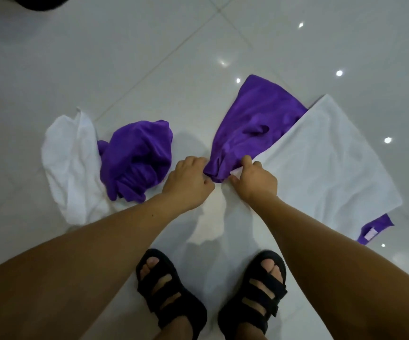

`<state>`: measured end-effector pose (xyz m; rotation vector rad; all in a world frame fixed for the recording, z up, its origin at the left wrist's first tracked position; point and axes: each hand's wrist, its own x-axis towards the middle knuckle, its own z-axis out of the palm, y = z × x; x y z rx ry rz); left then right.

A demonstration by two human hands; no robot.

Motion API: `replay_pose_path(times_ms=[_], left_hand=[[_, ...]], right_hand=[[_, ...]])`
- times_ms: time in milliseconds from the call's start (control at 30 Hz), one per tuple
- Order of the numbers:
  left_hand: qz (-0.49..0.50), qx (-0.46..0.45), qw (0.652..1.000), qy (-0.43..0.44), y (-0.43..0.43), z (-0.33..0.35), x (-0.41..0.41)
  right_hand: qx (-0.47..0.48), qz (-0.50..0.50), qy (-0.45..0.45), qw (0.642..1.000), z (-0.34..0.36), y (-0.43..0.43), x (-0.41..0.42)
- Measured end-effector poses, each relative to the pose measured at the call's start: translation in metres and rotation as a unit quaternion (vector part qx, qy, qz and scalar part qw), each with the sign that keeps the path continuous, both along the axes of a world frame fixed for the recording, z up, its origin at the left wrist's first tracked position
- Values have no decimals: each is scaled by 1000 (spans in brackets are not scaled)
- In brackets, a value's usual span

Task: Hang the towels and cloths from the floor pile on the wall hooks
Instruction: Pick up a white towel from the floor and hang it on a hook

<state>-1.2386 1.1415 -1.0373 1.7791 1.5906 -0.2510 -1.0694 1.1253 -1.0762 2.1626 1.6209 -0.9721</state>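
The task looks to be at a pick-up stage, with much left to do: every cloth in view lies on the tiled floor [149,57], and no wall hooks show, so whether anything hangs already cannot be told. Taking the flat white towel [326,163] as the landmark, a purple cloth [252,114] lies along its left edge, partly tucked under it and spreading away from the person. Both hands are at the cloth's bunched near end, by the towel's near-left corner. The left hand [188,182] has its fingers curled and grips the bunch from the left. The right hand [252,182] pinches it from the right between thumb and forefinger, touching the towel's corner as well. The cloth still rests on the floor, so the lift seems only to be starting. Well left of the white towel sits a crumpled purple cloth [137,158], and farther left again, touching that one, a crumpled white towel [68,163]. At the white towel's near-right corner a purple corner with a pale label [375,229] sticks out from under it; whether it belongs to the gripped cloth or to another piece cannot be told. At least four pieces are therefore still to be hung, beginning, most likely, with the purple cloth in hand. The person's feet in black sandals [169,295] stand nearer than the towel.
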Motion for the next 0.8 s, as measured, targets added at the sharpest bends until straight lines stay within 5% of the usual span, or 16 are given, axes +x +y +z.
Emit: replay_pose_path(times_ms=[133,300,633,800], left_hand=[[16,-8,1000,8,4,-23,-8],[28,-46,998,11,-8,10,-15],[12,-98,995,-25,29,207,-4],[23,-84,989,-119,60,333,-4]], right_hand=[[-4,39,-15,999,-32,2,7],[35,-2,39,999,9,-1,22],[106,43,16,993,235,29,47],[186,-2,168,968,373,66,13]])
